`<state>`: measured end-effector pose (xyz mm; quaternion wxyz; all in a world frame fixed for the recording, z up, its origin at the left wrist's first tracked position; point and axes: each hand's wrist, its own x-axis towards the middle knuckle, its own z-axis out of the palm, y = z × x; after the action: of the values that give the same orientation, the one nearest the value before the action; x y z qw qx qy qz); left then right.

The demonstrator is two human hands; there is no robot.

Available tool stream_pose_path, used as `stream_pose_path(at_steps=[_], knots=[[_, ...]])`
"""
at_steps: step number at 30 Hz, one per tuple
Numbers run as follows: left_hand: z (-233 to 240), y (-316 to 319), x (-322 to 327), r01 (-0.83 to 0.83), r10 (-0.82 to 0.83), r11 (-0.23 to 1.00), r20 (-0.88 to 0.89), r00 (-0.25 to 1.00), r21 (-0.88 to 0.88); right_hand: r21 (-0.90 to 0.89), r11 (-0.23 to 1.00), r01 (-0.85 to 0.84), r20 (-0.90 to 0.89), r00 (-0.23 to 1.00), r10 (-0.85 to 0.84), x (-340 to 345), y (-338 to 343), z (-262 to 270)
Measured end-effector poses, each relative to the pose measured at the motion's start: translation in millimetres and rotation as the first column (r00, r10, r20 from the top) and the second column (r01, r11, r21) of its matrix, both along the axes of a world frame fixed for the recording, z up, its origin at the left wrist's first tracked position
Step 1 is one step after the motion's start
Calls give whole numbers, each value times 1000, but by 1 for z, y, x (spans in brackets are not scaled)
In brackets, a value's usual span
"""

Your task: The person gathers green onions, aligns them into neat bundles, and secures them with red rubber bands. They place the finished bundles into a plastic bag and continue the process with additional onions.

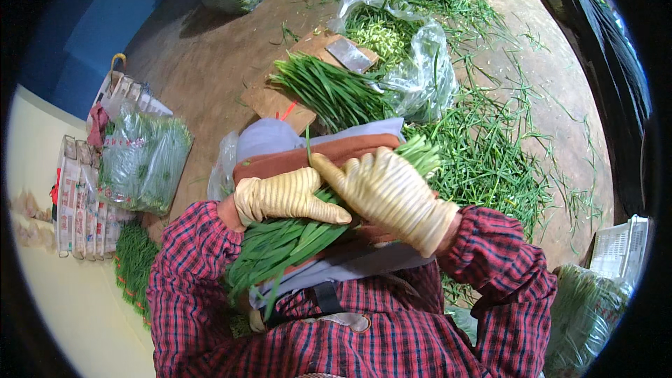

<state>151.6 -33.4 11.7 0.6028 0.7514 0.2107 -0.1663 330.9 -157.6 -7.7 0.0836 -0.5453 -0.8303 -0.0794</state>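
Across my lap lies a bunch of garlic chives [286,249], its leaves hanging to the left and its pale cut ends [420,156] to the right. My left hand [286,198], in a cream striped work glove, grips the leafy part with the thumb over the top. My right hand [391,194], in a matching glove, is closed over the bunch towards the stem ends. One loose leaf [308,143] stands up by its extended finger. A brown and grey cloth [362,146] covers my knees beneath the chives. The right fingertips are partly hidden.
Ahead, a second chive bunch [336,89] lies beside a wide metal blade [348,54] on cardboard [273,105]. A clear plastic bag [428,71] holds trimmings. Loose leaves [488,163] litter the right floor. Bagged chives [144,160] and white crates [79,199] stand left; another crate [619,247] is right.
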Motion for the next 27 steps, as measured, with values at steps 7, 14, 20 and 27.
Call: stream_pose_path(at_steps=[7, 14, 20, 27], knots=[[29, 68, -30, -401, 649, 711, 318, 691, -578, -548, 776, 313, -667, 396, -631, 109, -27, -8], [-34, 22, 57, -132, 303, 866, 295, 906, -483, -658, 736, -158, -701, -229, -675, 121, -31, -14], [-30, 6, 142, -174, 714, 583, 399, 575, -793, -795, 476, -376, -552, 124, -825, 117, -25, -8], [-20, 9, 159, -205, 686, 643, 435, 584, -738, -682, 572, -455, -674, 89, -733, 127, -31, -24]])
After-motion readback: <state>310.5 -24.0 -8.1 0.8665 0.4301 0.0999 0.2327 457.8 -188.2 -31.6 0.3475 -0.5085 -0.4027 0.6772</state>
